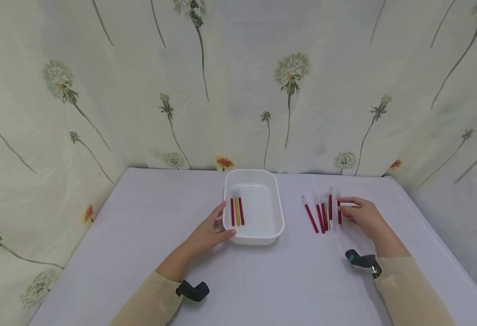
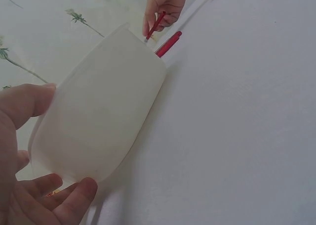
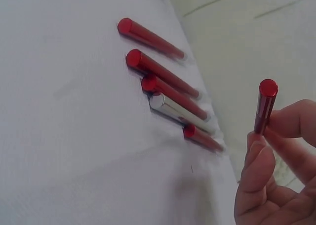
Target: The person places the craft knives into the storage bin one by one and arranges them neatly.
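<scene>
My left hand (image 1: 207, 233) grips the near left side of a white plastic tray (image 1: 263, 210), thumb and fingers against its wall. Inside, along the left, two red sticks (image 1: 241, 212) and a yellow stick (image 1: 237, 213) lie side by side. On the right, my right hand (image 1: 362, 215) pinches a slim red pen-like stick (image 3: 265, 106) between thumb and fingertips, raised above the table in the right wrist view. Left of that hand lie several more red sticks (image 1: 311, 219) with clear ends and a silver stick (image 3: 180, 112), in a loose row.
A pale cloth covers the table (image 1: 291, 276). Behind its far edge hangs a fabric backdrop (image 1: 230, 113) printed with dandelions, which also runs along both sides. A dark wrist camera (image 1: 193, 291) sits on the left sleeve, another (image 1: 362, 260) on the right.
</scene>
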{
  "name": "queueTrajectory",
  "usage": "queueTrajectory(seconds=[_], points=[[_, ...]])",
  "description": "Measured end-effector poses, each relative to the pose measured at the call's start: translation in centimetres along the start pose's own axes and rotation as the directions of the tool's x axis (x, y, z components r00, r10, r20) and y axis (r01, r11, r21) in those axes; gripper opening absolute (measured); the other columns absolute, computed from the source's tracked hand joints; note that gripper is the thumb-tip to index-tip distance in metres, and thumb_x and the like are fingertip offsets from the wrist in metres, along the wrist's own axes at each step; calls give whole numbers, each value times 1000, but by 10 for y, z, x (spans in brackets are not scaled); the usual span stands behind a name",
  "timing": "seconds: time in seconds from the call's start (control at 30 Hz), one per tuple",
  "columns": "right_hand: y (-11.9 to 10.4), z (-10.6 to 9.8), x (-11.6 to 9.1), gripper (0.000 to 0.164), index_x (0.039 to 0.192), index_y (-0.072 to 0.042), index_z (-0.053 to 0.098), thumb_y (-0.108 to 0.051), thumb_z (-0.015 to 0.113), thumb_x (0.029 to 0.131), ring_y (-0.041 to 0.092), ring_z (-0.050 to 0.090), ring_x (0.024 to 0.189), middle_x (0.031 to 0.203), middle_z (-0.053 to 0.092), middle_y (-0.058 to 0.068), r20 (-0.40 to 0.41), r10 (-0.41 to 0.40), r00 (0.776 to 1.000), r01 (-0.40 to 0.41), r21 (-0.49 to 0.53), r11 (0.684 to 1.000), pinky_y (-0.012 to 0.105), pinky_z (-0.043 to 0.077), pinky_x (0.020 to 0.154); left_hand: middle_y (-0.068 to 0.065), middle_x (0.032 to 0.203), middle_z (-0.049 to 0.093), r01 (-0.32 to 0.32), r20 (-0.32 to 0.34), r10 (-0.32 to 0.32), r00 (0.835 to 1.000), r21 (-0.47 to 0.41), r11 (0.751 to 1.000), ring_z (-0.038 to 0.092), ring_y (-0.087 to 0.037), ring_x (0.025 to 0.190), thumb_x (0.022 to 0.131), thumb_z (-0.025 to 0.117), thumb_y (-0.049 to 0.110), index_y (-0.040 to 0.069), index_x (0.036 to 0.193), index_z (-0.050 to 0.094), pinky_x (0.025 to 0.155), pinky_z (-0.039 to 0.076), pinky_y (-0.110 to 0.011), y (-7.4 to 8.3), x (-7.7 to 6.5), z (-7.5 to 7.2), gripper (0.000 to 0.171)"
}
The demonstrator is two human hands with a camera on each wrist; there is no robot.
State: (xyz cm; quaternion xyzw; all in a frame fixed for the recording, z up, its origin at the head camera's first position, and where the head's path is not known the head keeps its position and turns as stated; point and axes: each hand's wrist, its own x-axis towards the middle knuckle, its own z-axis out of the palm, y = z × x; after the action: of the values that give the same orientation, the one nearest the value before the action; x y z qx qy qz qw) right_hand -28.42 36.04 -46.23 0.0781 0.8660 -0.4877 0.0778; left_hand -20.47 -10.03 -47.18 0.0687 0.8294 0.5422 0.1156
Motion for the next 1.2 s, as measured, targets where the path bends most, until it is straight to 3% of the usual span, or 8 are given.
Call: queueTrajectory(seconds=[0.1, 0.33, 0.6, 0.93, 1.2], points=[[-4, 1, -5, 55, 145, 1, 47, -24, 63, 99, 13, 59, 92, 130, 53, 18, 15, 4, 1000, -4, 30, 1000, 26, 56, 78, -12, 161, 32, -6, -1, 6, 1000, -1, 1000, 44, -35, 140, 88, 78, 34, 25, 161, 20, 101, 49, -51, -1, 0, 1, 94], [-17, 3, -13, 55, 145, 0, 47, -25, 64, 99, 12, 60, 92, 120, 58, 10, 26, -4, 1000, 2, 74, 997, 27, 57, 81, -12, 161, 32, -9, -1, 9, 1000, 2, 1000, 44, -35, 139, 88, 78, 34, 25, 161, 20, 101, 49, -51, -2, 1, 1, 94], [-36, 12, -23, 55, 145, 1, 48, -25, 65, 99, 15, 61, 93, 118, 59, 8, 48, -32, 998, 27, 102, 994, 27, 57, 83, -12, 161, 32, -3, -9, 3, 1000, -9, 1000, 44, -34, 140, 88, 78, 33, 24, 161, 20, 101, 48, -51, 1, 0, 1, 94], [-61, 24, -32, 60, 148, 0, 44, -28, 64, 99, 11, 59, 98, 135, 50, 17, 128, -60, 990, 40, 156, 987, 22, 55, 87, -12, 161, 31, -8, -3, 8, 1000, -18, 1000, 44, -34, 140, 88, 78, 34, 24, 161, 20, 101, 49, -50, 1, 0, -1, 94], [-78, 37, -35, 55, 147, -2, 47, -26, 63, 100, 15, 59, 98, 129, 55, 18, 155, -72, 985, 52, 130, 990, 24, 54, 88, -12, 162, 30, 7, 5, -7, 1000, -24, 1000, 43, -35, 140, 88, 78, 32, 25, 161, 20, 100, 49, -50, 1, 0, 0, 94]])
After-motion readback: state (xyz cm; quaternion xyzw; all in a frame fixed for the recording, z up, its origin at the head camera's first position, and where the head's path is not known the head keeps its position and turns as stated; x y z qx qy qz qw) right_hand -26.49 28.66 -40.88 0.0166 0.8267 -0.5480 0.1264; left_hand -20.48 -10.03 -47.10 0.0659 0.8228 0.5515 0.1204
